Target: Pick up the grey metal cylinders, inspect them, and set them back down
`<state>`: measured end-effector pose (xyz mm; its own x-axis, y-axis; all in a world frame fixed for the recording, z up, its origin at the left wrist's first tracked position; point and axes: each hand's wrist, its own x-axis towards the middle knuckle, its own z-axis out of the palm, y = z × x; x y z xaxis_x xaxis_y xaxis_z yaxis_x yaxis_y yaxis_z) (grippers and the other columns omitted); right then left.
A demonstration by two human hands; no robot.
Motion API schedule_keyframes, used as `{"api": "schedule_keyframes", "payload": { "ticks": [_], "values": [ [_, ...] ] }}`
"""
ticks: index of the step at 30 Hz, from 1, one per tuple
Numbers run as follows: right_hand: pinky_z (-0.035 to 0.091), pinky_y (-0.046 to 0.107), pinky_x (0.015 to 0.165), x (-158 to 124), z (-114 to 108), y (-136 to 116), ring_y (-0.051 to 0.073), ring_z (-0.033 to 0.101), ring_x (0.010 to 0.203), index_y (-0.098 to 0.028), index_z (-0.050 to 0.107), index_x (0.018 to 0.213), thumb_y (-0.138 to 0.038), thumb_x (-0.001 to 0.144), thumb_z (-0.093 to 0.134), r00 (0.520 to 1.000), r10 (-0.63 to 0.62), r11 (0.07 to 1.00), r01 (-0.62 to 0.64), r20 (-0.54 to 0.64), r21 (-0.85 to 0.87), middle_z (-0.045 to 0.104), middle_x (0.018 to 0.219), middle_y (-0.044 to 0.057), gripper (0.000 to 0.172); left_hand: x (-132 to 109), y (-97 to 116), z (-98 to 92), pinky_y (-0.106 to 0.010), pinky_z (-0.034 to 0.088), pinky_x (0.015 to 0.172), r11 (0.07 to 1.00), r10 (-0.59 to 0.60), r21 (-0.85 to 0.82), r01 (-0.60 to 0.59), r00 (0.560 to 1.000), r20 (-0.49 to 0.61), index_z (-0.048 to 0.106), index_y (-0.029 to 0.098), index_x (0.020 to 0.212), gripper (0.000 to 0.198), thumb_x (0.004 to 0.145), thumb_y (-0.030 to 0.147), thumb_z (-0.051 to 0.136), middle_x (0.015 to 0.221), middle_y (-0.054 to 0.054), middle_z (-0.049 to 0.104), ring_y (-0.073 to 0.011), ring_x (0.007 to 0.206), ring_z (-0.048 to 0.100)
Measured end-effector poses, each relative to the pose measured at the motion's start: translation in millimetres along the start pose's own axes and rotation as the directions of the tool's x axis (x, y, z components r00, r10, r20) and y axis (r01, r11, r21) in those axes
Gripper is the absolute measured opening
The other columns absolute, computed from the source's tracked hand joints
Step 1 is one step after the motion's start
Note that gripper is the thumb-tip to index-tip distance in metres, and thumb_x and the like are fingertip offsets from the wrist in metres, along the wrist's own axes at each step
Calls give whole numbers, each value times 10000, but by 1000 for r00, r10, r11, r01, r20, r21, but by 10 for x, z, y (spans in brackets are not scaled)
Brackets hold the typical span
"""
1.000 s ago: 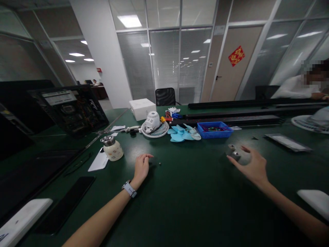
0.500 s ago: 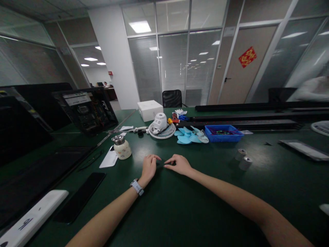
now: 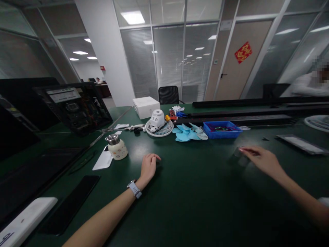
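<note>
My left hand (image 3: 149,168) rests on the dark green table (image 3: 180,202), fingers loosely bent and one stretched to the right, with nothing in it. To the right, my right hand (image 3: 264,161) reaches over the table with its fingertips at a small silver cylinder (image 3: 239,151). Motion smears those fingers, so whether they grip it is unclear. A second cylinder beside it is mostly hidden or blurred. Light blue fan blades (image 3: 189,133) and a blue tray (image 3: 222,130) with coloured wires lie behind the hands.
A cream jar (image 3: 117,147), a phone-like black slab (image 3: 70,202) and a white bar (image 3: 25,223) are at left. Farther back stand a white fan part (image 3: 158,123), a white box (image 3: 146,107) and an opened computer case (image 3: 77,106). A person sits at far right.
My right hand has moved from beside my left hand rightward to the silver cylinders. My left hand has stayed nearly in place. The view has shifted slightly.
</note>
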<state>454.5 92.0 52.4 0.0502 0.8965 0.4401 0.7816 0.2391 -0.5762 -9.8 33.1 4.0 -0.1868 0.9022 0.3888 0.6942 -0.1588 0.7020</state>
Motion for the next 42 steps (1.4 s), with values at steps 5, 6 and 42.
{"api": "schedule_keyframes", "payload": {
  "ticks": [5,6,42],
  "values": [
    [444,378,672,-48,-82,234,278,639,795,-220,745,839,-624,706,580,998,44,994,-48,-40,-99,718,940,126,456,0,4,-14,-408,420,883,1000,1,8,-1,1000,-8,665,218,717,360,858,217,334,860,-50,671,-236,920,567],
    [445,375,680,-57,-95,214,277,641,803,-217,746,861,-600,714,584,997,65,991,-70,-48,-110,718,941,124,441,-1,10,-20,-408,421,882,1000,-4,11,4,1000,-10,665,217,717,359,857,217,334,863,-51,673,-238,923,568],
    [485,327,676,-126,-211,153,247,663,858,-275,765,944,-557,796,557,982,166,914,-118,92,-388,734,973,55,380,-2,66,-60,-390,411,885,996,-4,87,0,999,50,679,206,740,372,861,242,329,856,-53,674,-236,910,559]
  ]
}}
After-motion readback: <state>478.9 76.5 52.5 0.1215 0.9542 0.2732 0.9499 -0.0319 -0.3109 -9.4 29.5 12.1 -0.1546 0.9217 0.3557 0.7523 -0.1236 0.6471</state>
